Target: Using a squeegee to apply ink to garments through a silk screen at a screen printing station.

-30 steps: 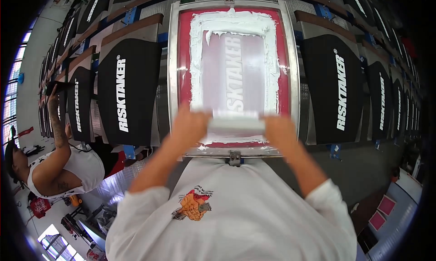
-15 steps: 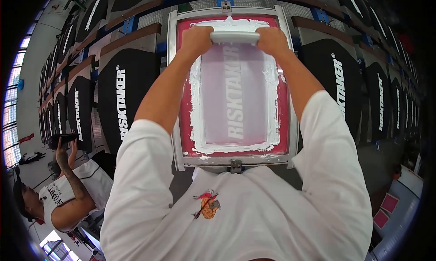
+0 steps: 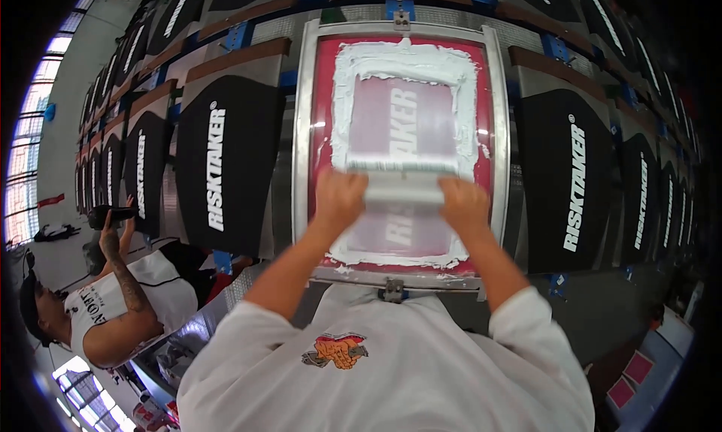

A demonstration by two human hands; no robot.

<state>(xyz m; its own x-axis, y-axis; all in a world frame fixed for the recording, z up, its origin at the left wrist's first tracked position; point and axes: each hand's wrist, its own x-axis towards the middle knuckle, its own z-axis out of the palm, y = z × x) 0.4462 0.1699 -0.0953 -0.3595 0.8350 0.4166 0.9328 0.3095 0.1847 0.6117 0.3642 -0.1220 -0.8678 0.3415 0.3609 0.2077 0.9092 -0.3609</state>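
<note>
My left hand [image 3: 340, 199] and my right hand [image 3: 464, 203] are closed round the two ends of a pale squeegee [image 3: 404, 187]. Its bar lies across the lower half of a screen-printing screen, slightly blurred by motion. Thick white ink [image 3: 343, 101] rings the pale mesh window [image 3: 368, 112], where large light lettering shows through. Outside the ink, the screen is red, set in a metal frame [image 3: 304, 131]. A clamp [image 3: 401, 20] sits at the frame's far edge, and another clamp [image 3: 394, 290] at the near edge. The fingertips are hidden under the bar.
Black printed fabric pieces [image 3: 195, 154] lie on pallets left of the screen, and another black piece [image 3: 560, 169] lies to the right; more rows curve away behind. At the left, another person [image 3: 113, 304] holds up a dark device [image 3: 107, 215]. Pink squares [image 3: 638, 366] lie at the lower right.
Both hands have drawn the squeegee from the screen's far end toward me, into its lower half. A band of white ink now lies behind it at the far end. My view has shifted slightly.
</note>
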